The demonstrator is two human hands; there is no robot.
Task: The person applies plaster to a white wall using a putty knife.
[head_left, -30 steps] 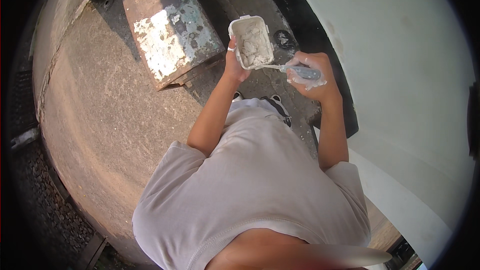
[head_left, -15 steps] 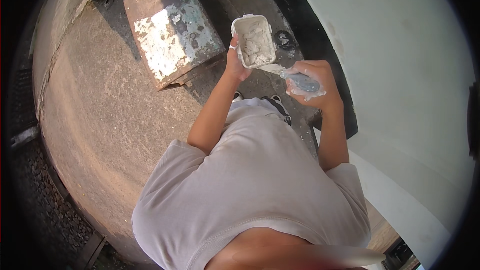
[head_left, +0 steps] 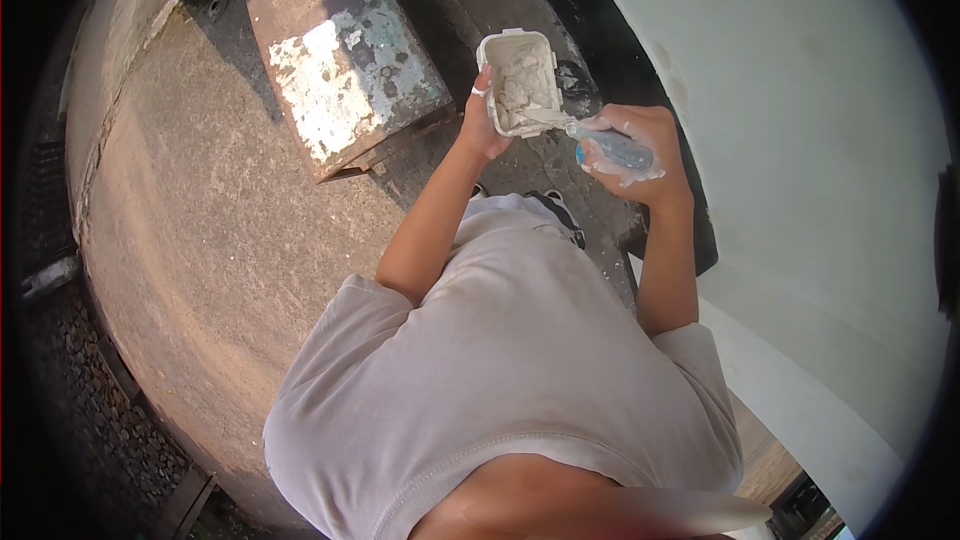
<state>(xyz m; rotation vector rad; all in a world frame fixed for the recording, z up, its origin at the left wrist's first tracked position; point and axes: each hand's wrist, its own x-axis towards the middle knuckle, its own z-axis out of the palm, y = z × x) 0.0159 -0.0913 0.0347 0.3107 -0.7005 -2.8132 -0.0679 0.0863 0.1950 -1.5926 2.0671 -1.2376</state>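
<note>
My left hand [head_left: 482,126] grips the left side of a white rectangular tub [head_left: 553,68], thumb on its rim. Inside the tub is a lumpy whitish paste [head_left: 524,86] that looks like putty. My right hand [head_left: 660,152], smeared with white paste, is closed around the grey-blue handle of a putty knife [head_left: 622,148]. The knife's paste-covered blade reaches over the tub's near right corner into the paste. How deep the blade tip sits cannot be made out.
To the left stands a worn metal box-like bench [head_left: 365,80] with peeling paint. A pale wall [head_left: 800,140] with a dark band along its base rises on my right. Concrete ground [head_left: 240,240] spreads to the left, and a black round object [head_left: 572,78] lies behind the tub.
The tub has shifted slightly right in my left hand. My right hand has moved a little right, and the putty knife's blade has come from the tub's outer edge to inside its rim.
</note>
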